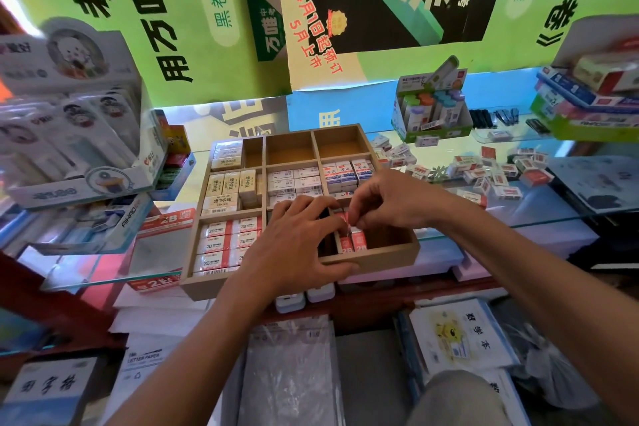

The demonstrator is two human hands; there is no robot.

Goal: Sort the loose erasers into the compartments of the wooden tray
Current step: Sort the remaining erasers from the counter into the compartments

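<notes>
Erasers [351, 241] in wooden tray [380, 256], upright, pinched

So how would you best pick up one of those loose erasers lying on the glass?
Probably from above, pinching the two long sides of a loose eraser at the pile's edge. It is a flat little block lying on the glass, with neighbours crowding further in.

"2B" on the red and white erasers [226, 245] in the wooden tray [373, 258]. "ERASER" on a yellow eraser [220, 203]. "LETTER PAPER" on a white pad [143, 358]. "AIHAO" on a blue box [129, 218].
</notes>
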